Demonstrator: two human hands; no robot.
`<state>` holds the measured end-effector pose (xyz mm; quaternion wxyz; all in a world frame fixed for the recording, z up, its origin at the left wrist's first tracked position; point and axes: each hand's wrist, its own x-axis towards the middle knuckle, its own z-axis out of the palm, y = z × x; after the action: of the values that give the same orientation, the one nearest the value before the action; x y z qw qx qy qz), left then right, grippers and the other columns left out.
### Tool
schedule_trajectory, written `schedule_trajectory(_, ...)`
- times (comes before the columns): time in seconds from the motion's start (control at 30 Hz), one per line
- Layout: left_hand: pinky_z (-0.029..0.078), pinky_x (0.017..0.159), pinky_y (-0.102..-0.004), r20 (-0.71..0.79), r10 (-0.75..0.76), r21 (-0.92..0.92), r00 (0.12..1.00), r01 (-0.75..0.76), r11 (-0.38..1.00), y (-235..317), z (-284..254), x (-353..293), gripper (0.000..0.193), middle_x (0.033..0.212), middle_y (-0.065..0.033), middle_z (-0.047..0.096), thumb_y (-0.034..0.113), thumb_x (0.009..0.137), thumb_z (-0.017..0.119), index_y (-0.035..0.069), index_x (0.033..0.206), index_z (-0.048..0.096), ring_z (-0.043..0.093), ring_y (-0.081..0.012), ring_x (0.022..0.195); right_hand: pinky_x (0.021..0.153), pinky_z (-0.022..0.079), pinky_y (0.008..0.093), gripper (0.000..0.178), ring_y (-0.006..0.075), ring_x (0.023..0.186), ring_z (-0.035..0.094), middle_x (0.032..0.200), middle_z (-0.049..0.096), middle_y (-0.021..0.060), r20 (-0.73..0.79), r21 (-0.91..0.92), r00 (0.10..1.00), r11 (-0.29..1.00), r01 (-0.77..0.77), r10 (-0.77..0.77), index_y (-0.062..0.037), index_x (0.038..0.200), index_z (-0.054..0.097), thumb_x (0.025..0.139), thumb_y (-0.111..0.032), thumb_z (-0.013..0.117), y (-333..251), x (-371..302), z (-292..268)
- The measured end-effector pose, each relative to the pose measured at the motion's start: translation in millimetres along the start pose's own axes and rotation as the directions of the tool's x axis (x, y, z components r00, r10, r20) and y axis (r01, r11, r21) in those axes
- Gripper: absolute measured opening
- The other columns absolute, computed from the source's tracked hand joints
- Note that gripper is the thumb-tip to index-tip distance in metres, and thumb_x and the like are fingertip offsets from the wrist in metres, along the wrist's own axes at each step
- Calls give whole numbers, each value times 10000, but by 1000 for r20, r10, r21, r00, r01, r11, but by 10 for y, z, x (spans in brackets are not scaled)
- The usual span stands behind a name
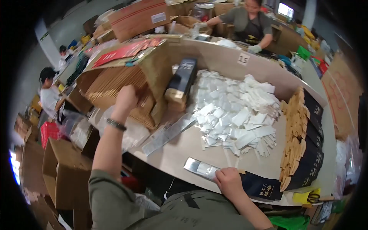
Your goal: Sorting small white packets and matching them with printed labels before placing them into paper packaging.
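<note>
My left hand (127,99) reaches into an open carton (162,67) packed with rows of folded brown cardboard pieces (111,86). Its fingers are curled and partly hidden against the cardboard, so what they grip does not show. My right hand (229,182) is closed on the end of a flat, clear-and-silver packet (199,167) at the table's near edge. Right beside that hand lies a flat black box (260,186) with gold print. A big heap of small white-and-clear packets (237,115) covers the table's middle.
Black boxes with brown open flaps (303,142) overlap along the right side. An upright black box (181,82) stands beside the carton, near a clear plastic strip (168,134). Scissors (314,197) lie at the right front corner. Across the divider, a gloved co-worker (249,25) works.
</note>
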<state>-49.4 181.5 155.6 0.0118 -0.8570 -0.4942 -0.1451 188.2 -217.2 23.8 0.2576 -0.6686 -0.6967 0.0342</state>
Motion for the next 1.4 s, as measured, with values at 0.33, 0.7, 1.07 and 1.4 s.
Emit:
schedule_trajectory(0.33, 473, 912, -441, -362, 248, 12, 898, -262, 965, -356, -11, -124, 377, 1177, -252, 618, -14, 864, 506, -41, 1237, 555, 592, -379, 1101, 869, 435, 425, 203, 314, 982, 545, 996, 571, 100, 2, 43, 985, 984, -172, 172, -62, 904, 643, 726, -93, 735, 60, 44, -73)
schedule_trajectory(0.7, 435, 678, -215, 636, 365, -732, 680, 383, 564, 906, 843, -1796, 48, 859, 22, 636, 24, 886, 678, 10, 922, 649, 542, -52, 786, 946, 412, 447, 367, 346, 1116, 503, 1150, 534, 133, 17, 255, 930, 898, -359, 367, -48, 983, 578, 692, -111, 792, 98, -86, -91)
schedule_trajectory(1.07, 529, 738, -291, 224, 381, -832, 897, -28, 554, 2055, 1144, -2097, 169, 1006, -90, 623, -8, 757, 761, 26, 918, 720, 643, -197, 868, 1006, 401, 496, 368, 386, 1217, 474, 1315, 514, 191, 69, 136, 986, 978, -159, 151, -28, 918, 594, 664, -168, 820, 179, -278, -250)
schedule_trajectory(1.4, 504, 886, -336, 469, 521, -873, 713, 285, 396, 2408, 940, -2225, 449, 1091, -154, 668, 134, 859, 719, -27, 1248, 561, 647, -217, 1007, 961, 432, 476, 513, 370, 1151, 517, 1237, 541, 201, 87, 48, 982, 984, -172, 168, -29, 1066, 614, 611, -166, 809, 171, -312, -226)
